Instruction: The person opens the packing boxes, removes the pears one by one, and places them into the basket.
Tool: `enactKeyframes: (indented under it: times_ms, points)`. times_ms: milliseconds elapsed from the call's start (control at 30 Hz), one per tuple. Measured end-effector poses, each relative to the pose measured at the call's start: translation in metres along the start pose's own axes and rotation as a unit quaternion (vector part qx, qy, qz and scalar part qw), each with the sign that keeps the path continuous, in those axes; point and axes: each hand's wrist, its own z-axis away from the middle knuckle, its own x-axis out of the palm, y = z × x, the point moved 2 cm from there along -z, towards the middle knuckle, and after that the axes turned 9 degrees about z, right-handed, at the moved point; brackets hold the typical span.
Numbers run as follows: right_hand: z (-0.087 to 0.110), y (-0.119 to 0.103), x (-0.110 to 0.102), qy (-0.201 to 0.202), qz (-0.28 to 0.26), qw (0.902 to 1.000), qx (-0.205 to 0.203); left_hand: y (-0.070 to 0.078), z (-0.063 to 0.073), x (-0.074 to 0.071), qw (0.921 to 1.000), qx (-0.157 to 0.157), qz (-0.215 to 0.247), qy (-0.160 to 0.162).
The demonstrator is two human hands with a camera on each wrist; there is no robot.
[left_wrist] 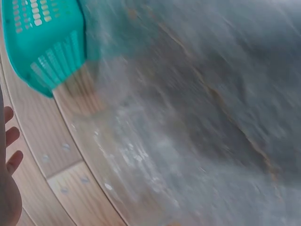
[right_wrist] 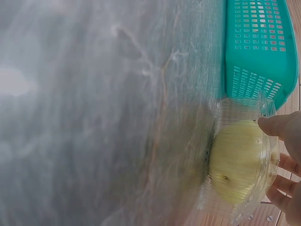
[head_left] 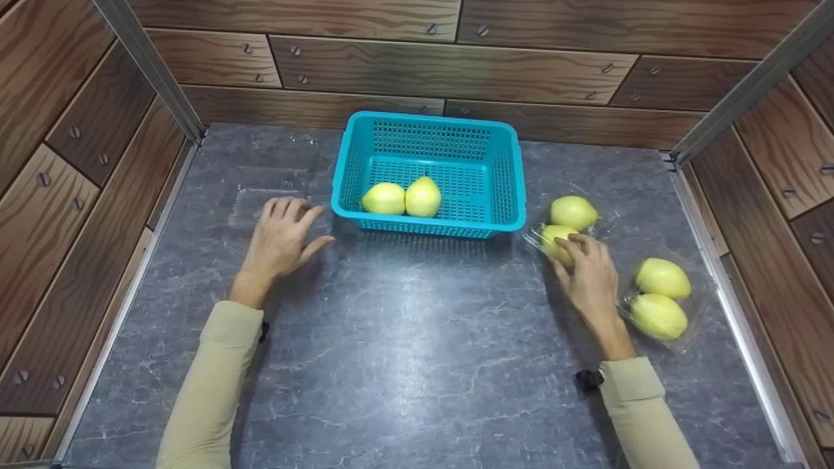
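Note:
My right hand (head_left: 589, 277) holds the near-left end of a clear plastic container (right_wrist: 240, 110) with two yellow-green pears in it. In the right wrist view the thumb lies on its rim, with the other fingers beyond the nearer pear (right_wrist: 235, 160). The farther pear (head_left: 573, 212) sits behind. My left hand (head_left: 279, 238) has its fingers spread and holds nothing. It is beside a faint clear plastic container (head_left: 244, 195) on the left. Between the hands, a turquoise basket (head_left: 427, 227) has two pears (head_left: 384, 198) side by side at its front.
To the right of my right hand lies a second clear plastic pack (head_left: 700, 303) with two pears (head_left: 659, 316). Wood-patterned walls (head_left: 456, 68) enclose the grey marbled table (head_left: 391, 352) at the back and sides. Metal rails (head_left: 749, 365) run along its side edges.

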Motion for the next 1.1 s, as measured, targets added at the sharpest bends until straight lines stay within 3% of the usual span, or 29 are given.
enactKeyframes:
  times_ms: [200, 467, 767, 1100]
  points:
    - [0.000, 0.000, -0.001, 0.007, -0.002, 1.0000, -0.004, 0.019, -0.016, 0.007, 0.9993, 0.036, -0.001, -0.002]
    - [0.000, -0.001, -0.001, 0.008, -0.006, 0.9999, -0.001, 0.036, -0.033, 0.025, 0.9981, 0.059, 0.000, -0.015]
    - [0.003, -0.002, 0.002, 0.005, 0.000, 1.0000, 0.008, 0.043, -0.037, 0.043, 0.9981, 0.060, 0.005, -0.010]
    - [0.005, -0.003, 0.002, 0.010, -0.001, 0.9999, 0.006, 0.046, -0.042, 0.054, 0.9991, 0.043, 0.004, 0.003]
